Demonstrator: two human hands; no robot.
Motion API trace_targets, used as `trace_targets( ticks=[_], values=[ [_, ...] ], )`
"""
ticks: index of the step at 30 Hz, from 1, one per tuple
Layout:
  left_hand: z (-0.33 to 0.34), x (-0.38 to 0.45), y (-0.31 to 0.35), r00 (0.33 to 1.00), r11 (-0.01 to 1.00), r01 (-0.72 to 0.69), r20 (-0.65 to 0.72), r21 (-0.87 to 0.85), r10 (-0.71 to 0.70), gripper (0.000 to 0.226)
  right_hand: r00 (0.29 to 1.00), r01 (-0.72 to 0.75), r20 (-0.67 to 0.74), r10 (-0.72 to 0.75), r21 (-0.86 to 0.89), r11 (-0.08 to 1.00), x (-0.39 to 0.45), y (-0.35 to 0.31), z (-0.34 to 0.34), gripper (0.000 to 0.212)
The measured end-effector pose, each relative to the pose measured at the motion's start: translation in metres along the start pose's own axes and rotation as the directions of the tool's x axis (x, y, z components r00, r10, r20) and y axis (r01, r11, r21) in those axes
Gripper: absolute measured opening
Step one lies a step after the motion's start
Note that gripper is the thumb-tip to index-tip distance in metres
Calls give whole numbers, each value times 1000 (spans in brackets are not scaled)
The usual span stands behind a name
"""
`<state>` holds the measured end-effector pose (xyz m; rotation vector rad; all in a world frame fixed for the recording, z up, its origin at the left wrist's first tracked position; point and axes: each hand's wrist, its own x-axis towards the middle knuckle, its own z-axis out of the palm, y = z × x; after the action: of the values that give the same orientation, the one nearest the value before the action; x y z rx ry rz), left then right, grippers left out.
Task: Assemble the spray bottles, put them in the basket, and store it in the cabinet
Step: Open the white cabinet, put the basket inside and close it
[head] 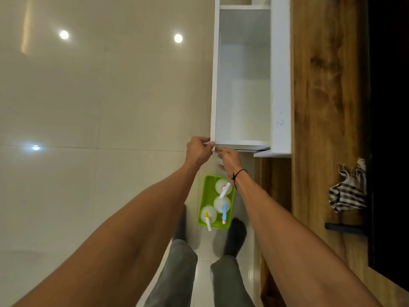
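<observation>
A green basket [204,194] stands on the tiled floor by my feet and holds three clear spray bottles [222,203] with white, blue and yellow trigger heads. Above it a white drawer [242,85] is pulled out from the wooden cabinet [327,85], and its inside looks bare. My left hand [198,149] pinches the near left corner of the drawer's front panel. My right hand [229,159] sits just beside it at the same near edge, fingers spread, a black cord round the wrist.
A striped cloth [347,191] lies on the wooden cabinet top to the right, near a dark object [345,228]. Glossy beige floor tiles [99,107] spread to the left. My legs in grey trousers and dark socks stand beneath the basket.
</observation>
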<state>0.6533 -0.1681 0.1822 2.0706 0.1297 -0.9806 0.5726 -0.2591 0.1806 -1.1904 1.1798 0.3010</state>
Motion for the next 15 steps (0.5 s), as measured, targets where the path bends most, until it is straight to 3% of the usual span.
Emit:
trace_targets(
  ticks=[7, 15],
  values=[
    [-47, 3, -31, 992, 995, 62, -106, -76, -70, 29, 988, -62, 145, 61, -1, 998, -10, -16, 48, 32],
    [-83, 11, -54, 970, 962, 206, -94, -181, -226, 35, 972, -80, 220, 83, -21, 997, -20, -26, 88, 33]
  ],
)
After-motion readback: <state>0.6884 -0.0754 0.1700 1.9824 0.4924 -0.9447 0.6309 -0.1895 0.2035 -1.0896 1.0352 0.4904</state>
